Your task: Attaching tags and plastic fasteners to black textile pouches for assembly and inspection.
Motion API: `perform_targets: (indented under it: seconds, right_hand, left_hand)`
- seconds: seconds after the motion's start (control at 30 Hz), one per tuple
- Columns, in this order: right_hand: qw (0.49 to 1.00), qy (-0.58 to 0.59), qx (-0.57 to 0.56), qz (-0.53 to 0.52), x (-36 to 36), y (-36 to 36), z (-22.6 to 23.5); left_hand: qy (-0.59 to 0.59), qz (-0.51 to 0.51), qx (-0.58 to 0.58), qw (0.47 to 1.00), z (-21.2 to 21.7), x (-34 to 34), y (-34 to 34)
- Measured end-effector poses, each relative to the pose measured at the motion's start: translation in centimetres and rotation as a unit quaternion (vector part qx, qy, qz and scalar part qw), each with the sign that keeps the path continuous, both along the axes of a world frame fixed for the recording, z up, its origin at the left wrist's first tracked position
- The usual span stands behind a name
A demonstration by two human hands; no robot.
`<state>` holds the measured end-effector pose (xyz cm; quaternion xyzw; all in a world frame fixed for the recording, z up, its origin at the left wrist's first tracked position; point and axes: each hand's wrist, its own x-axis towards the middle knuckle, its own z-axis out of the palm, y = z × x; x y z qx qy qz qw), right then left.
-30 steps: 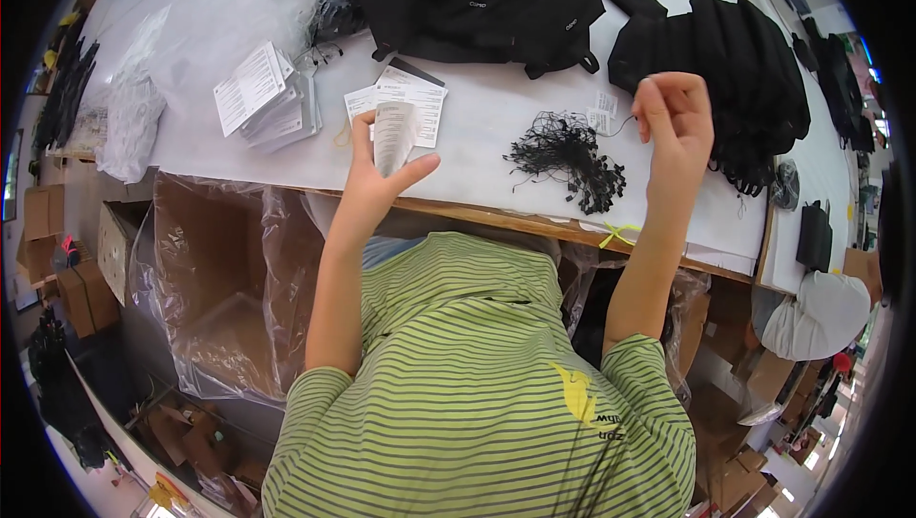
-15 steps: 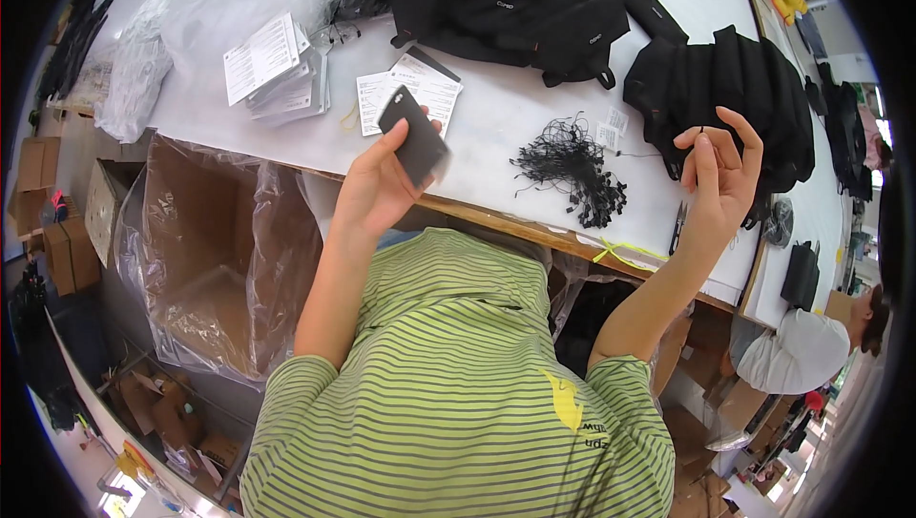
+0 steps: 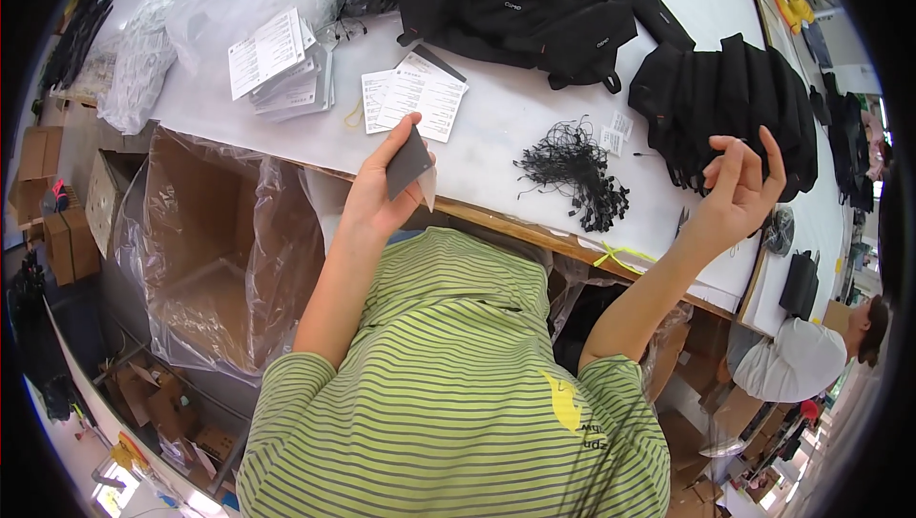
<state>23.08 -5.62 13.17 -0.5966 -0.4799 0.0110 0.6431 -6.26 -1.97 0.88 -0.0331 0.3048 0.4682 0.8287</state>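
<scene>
My left hand [image 3: 374, 196] grips a dark grey hang tag [image 3: 408, 165] between thumb and fingers, with a pale card edge showing behind it. It is raised in front of the table's near edge. Over the right part of the table, my right hand [image 3: 739, 189] has its thumb and fingers pinched on a thin black tag string [image 3: 641, 154], whose end sticks out to the left; the grip itself is partly hidden. Between the hands lies a tangled heap of black tag strings [image 3: 577, 175]. Printed cards [image 3: 415, 93] lie fanned beyond my left hand.
Stacked white tags [image 3: 277, 65] and clear plastic bags [image 3: 143, 60] lie at the left. Black backpacks [image 3: 515, 12] and more folded black bags [image 3: 725, 108] cover the far and right parts. A plastic-lined carton [image 3: 219, 251] stands below the table. Another person [image 3: 797, 361] is at right.
The tag in my left hand has turned and dropped slightly, showing its pale card. My right hand has moved right and down, drawing the string away from the heap.
</scene>
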Motion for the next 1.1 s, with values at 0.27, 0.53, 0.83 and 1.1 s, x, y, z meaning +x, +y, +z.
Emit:
perform_targets:
  seconds: [0.27, 0.53, 0.83, 1.1]
  right_hand:
    - [0.997, 0.054, -0.033, 0.054, -1.3, -0.3, -2.0]
    - [0.988, 0.085, -0.080, 0.100, -2.4, -0.2, -3.2]
    - [0.968, 0.170, -0.046, 0.181, -3.0, -0.7, -3.9]
    - [0.796, 0.477, -0.159, 0.337, -3.3, -1.5, -6.5]
  left_hand:
    - [0.091, -0.010, -0.057, 0.994, 1.1, 0.7, -0.2]
    - [0.044, -0.025, -0.083, 0.995, 0.5, 0.8, -0.6]
    - [-0.006, -0.015, -0.073, 0.997, 0.3, 0.7, -1.0]
    - [0.195, -0.021, 0.099, 0.976, 1.2, 2.0, -1.9]
